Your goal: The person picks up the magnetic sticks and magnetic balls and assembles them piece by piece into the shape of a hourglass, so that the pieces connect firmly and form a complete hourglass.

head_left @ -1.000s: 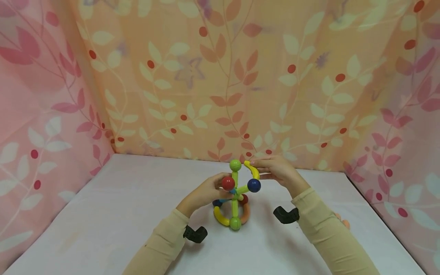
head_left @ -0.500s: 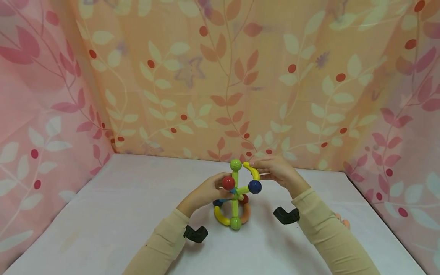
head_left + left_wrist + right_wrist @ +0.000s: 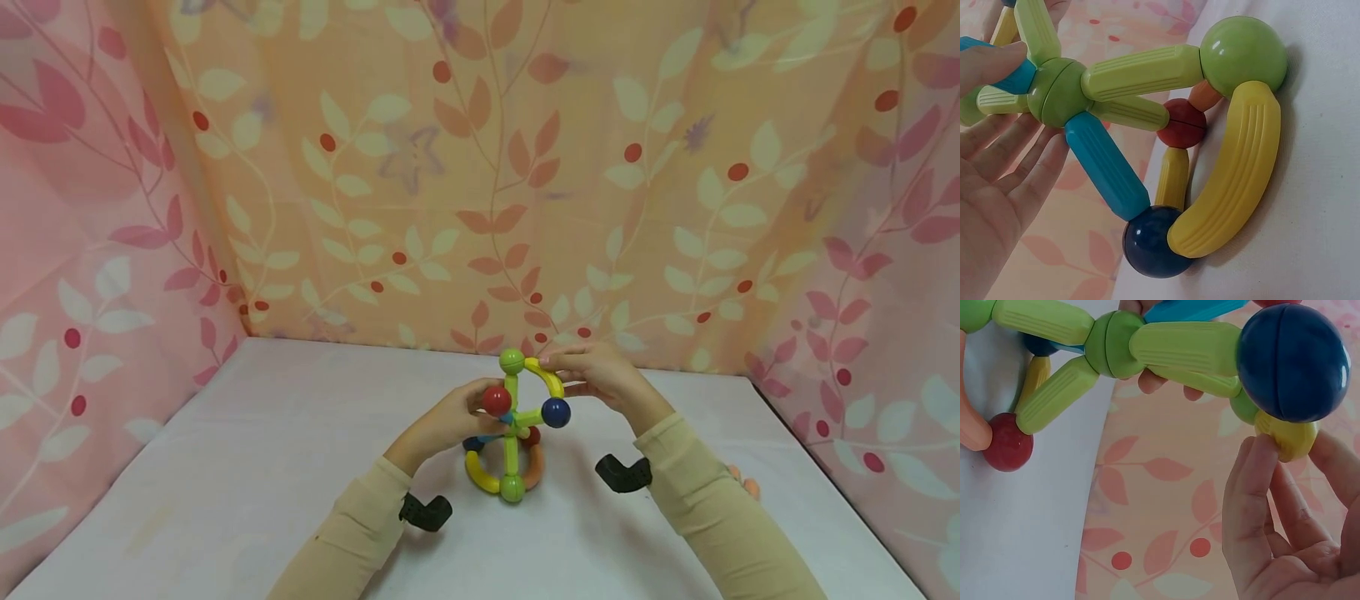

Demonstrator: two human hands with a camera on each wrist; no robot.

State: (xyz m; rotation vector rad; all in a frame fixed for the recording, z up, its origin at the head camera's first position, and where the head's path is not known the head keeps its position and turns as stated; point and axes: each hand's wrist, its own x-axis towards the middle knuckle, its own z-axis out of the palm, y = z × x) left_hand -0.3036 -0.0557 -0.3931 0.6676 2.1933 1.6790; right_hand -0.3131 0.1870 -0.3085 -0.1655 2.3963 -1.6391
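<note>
A magnetic ball-and-stick frame stands on the table, built round a central green ball (image 3: 1059,92) with straight green sticks and blue sticks. My left hand (image 3: 450,421) holds it near the middle; in the left wrist view its thumb lies over a blue stick (image 3: 1015,76). My right hand (image 3: 603,377) pinches a curved yellow stick (image 3: 555,383) between thumb and fingers. That stick runs from the dark blue ball (image 3: 556,412) to the top green ball (image 3: 512,361), meeting both in the head view. A red ball (image 3: 497,400) sits in front of my left fingers.
The frame's base has a lower green ball (image 3: 512,488), a curved yellow stick (image 3: 1235,181) and a curved orange stick (image 3: 536,465) on the white tabletop (image 3: 247,467). Orange pieces (image 3: 744,482) lie partly behind the right sleeve. A patterned curtain (image 3: 390,183) hangs behind the table.
The upper end of the curved yellow stick has swung left and down to the top green ball, moved by my right hand. The left hand keeps its hold on the frame.
</note>
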